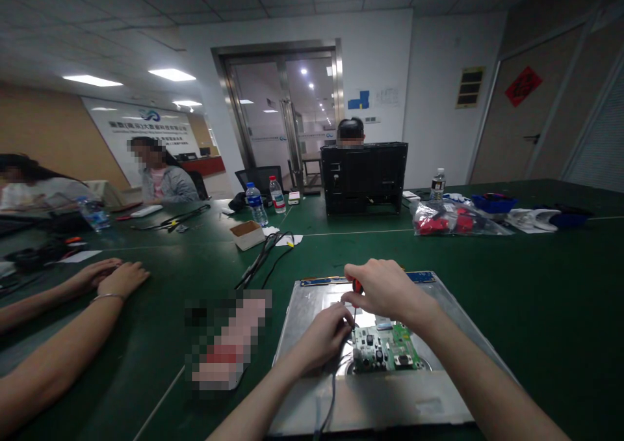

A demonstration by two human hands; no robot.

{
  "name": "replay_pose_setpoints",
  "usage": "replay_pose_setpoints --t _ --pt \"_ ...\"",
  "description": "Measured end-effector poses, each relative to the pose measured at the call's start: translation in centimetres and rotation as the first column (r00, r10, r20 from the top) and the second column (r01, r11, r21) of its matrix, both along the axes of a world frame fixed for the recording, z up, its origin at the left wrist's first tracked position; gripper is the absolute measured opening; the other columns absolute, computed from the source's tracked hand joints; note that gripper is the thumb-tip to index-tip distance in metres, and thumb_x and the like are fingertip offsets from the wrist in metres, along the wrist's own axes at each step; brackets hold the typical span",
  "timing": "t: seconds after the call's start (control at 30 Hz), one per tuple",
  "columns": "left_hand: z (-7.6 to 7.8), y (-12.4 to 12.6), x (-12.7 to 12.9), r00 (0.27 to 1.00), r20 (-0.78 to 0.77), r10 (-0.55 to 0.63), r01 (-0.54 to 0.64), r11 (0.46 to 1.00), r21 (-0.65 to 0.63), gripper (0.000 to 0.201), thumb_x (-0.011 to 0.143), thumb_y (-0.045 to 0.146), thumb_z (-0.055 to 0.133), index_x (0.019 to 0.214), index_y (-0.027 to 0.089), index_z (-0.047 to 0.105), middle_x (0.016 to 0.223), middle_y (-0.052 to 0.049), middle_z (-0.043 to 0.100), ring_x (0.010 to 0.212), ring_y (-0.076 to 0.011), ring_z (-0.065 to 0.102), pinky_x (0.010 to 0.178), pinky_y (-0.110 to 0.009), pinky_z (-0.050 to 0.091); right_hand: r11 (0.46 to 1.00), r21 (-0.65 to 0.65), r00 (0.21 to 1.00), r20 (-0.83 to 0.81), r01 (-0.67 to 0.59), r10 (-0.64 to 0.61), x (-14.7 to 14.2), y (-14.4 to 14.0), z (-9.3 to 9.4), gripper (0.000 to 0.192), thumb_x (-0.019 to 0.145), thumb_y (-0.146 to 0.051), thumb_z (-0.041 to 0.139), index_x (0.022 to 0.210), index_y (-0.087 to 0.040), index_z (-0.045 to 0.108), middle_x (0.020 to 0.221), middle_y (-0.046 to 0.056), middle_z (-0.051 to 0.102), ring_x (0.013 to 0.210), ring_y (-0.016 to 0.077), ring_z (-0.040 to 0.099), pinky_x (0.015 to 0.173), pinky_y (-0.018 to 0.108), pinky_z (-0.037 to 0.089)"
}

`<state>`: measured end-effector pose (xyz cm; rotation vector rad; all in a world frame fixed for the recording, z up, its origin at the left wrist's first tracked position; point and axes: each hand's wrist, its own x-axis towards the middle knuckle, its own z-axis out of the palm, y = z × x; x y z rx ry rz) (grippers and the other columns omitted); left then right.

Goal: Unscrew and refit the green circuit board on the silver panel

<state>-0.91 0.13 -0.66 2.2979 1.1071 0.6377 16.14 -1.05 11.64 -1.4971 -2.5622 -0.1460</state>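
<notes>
R hand [385, 290] closed on screwdriver [357, 298], tip by green circuit board [387, 348]; L hand [325, 335] pinches shaft; metal panel [312, 337] on counter [536, 298].

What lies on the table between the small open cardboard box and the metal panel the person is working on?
In the head view, black cables trail across the green table between the cardboard box and the metal panel.

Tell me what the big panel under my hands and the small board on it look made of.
Panel: likely sheet metal, dull grey with a soft sheen. Small board: green circuit-board laminate with dark components and silvery parts. Table: green matte cover, maybe felt.
</notes>
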Motion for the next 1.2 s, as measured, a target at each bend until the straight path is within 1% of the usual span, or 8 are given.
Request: replay_pose_setpoints --t 0.17,0.37,0.47,0.7,0.83,0.9,1.1,1.2 --pt "0.33 -0.24 0.06 1.0 -0.013 0.011 -0.011 1.0 0.001 0.012 0.08 0.009 0.046 0.081 0.016 0.057 0.087 -0.005 0.061 0.082 -0.0194 0.054 0.075 -0.028 0.041 0.998 -0.019 0.998 0.022 0.053 -0.053 -0.14 0.1 0.4 0.036 0.084 -0.056 0.05 0.087 -0.023 0.064 0.082 0.007 0.069 0.078 0.0241 0.066 0.058 0.028 0.039" --pt "0.08 0.04 0.01 1.0 0.009 -0.014 0.014 1.0 0.008 0.013 0.079 0.007 0.047 0.081 0.016 0.056 0.088 -0.006 0.061 0.083 -0.0192 0.053 0.075 -0.027 0.041 0.999 -0.012 0.999 0.023 0.042 -0.042 -0.36 -0.1 0.32 0.016 0.083 -0.032 0.051 0.091 -0.021 0.061 0.081 0.006 0.069 0.075 0.0221 0.065 0.056 0.027 0.036" --pt "-0.04 0.19 -0.01 0.999 0.018 -0.03 0.03 1.0 0.002 0.013 0.079 0.007 0.048 0.084 0.016 0.057 0.09 -0.006 0.061 0.084 -0.0194 0.054 0.075 -0.028 0.042 1.0 -0.012 1.0 -0.003 0.006 -0.006 -0.21 -0.21 0.16 0.02 0.077 -0.027 0.055 0.096 -0.021 0.058 0.082 0.005 0.069 0.072 0.0209 0.065 0.054 0.027 0.034" --pt "0.28 -0.01 -0.03 1.0 0.006 -0.014 0.014 1.0 0.009 0.011 0.08 0.009 0.048 0.081 0.016 0.056 0.088 -0.005 0.061 0.082 -0.0188 0.054 0.074 -0.027 0.041 0.999 -0.028 1.0 0.005 0.016 -0.016 -0.18 -0.13 0.3 0.032 0.084 -0.052 0.049 0.088 -0.023 0.063 0.081 0.006 0.069 0.077 0.0231 0.064 0.058 0.028 0.037" --pt "0.11 0.06 -0.05 1.0 0.006 -0.014 0.014 1.0 0.007 0.01 0.08 0.011 0.048 0.083 0.016 0.056 0.089 -0.005 0.061 0.084 -0.0198 0.054 0.076 -0.029 0.042 1.0 -0.017 1.0 0.005 0.021 -0.021 -0.29 -0.14 0.21 0.019 0.084 -0.034 0.05 0.093 -0.022 0.06 0.081 0.005 0.069 0.073 0.0213 0.064 0.057 0.027 0.036" --pt "0.07 0.09 -0.07 1.0 0.016 -0.018 0.018 1.0 0.004 0.012 0.08 0.011 0.048 0.086 0.016 0.057 0.091 -0.006 0.061 0.085 -0.0202 0.054 0.077 -0.029 0.042 1.0 -0.004 1.0 -0.003 0.003 -0.003 -0.18 -0.2 0.14 0.02 0.079 -0.03 0.053 0.097 -0.022 0.058 0.081 0.004 0.069 0.071 0.0209 0.064 0.055 0.027 0.035" --pt "0.44 -0.14 -0.05 1.0 -0.005 -0.002 0.002 1.0 0.007 0.011 0.079 0.01 0.047 0.081 0.017 0.056 0.088 -0.005 0.061 0.084 -0.02 0.054 0.075 -0.029 0.042 1.0 -0.014 1.0 0.005 0.011 -0.011 -0.05 -0.23 0.35 0.032 0.084 -0.052 0.048 0.089 -0.023 0.062 0.081 0.005 0.07 0.076 0.0234 0.065 0.058 0.028 0.038" --pt "0.46 -0.12 -0.03 1.0 -0.013 0.004 -0.004 1.0 -0.001 0.01 0.08 0.011 0.047 0.081 0.017 0.055 0.086 -0.004 0.06 0.083 -0.0198 0.054 0.075 -0.028 0.041 0.999 -0.021 0.999 0.012 0.038 -0.038 0.05 -0.22 0.48 0.029 0.088 -0.044 0.045 0.089 -0.023 0.064 0.081 0.006 0.07 0.076 0.0226 0.066 0.059 0.028 0.039"
